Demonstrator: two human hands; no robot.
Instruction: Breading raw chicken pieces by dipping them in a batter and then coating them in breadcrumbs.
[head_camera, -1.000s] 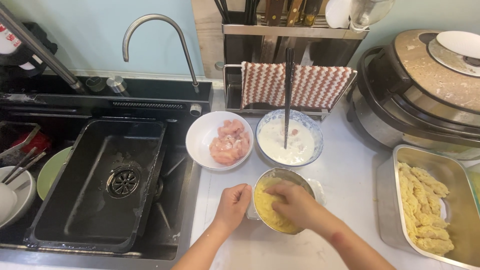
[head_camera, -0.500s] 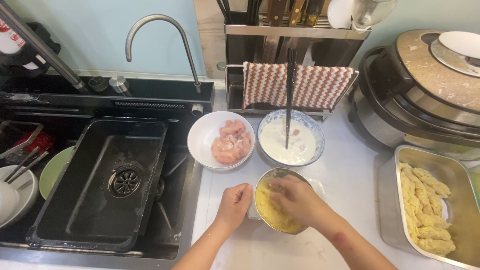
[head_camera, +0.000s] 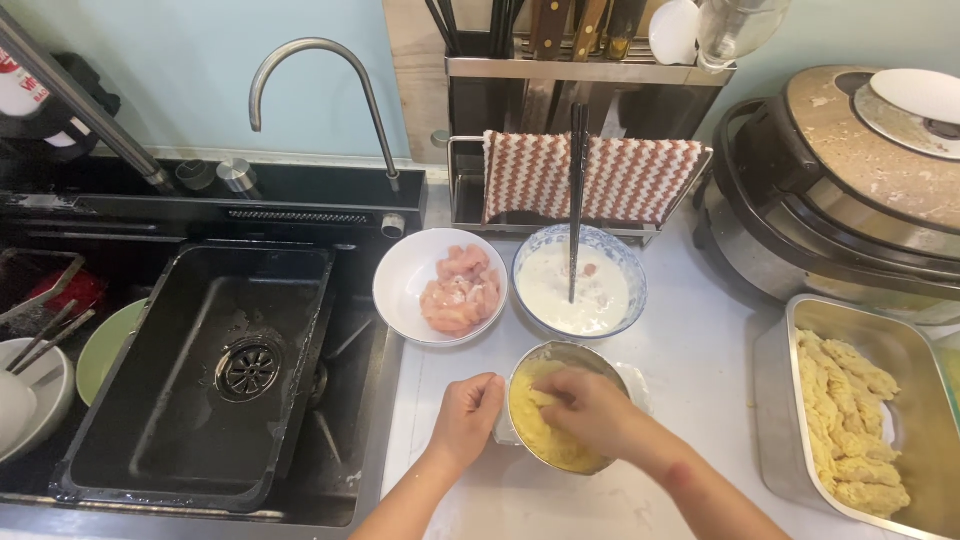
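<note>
Kitchen bench (head_camera: 690, 350), pale and lightly dusted, beside a black sink (head_camera: 215, 370) with a curved tap (head_camera: 320, 90).

Head view — only one view. Left hand (head_camera: 468, 415) is curled against the near-left rim of a small metal bowl (head_camera: 560, 420), steadying it; fingers bent, nothing pinched that I can see. Right hand (head_camera: 585, 405) is down inside the bowl, fingers closed loosely in the yellow crumb coating (head_camera: 535, 435); whether a piece is held under them I cannot tell.

Just behind, a white bowl of raw pink meat pieces (head_camera: 455, 290) and, touching it, a blue-patterned bowl of white batter (head_camera: 580, 285) with dark chopsticks (head_camera: 577, 200) standing in it. Well to the right, a steel tray (head_camera: 800, 400) holds coated strips (head_camera: 850, 420).

Step in hand, by my reading: crumbing — pressing coating on inside the metal bowl. Next move would call for lifting the right hand clear, crumbs intact, and carrying across to the tray without dragging the bowl.
</note>
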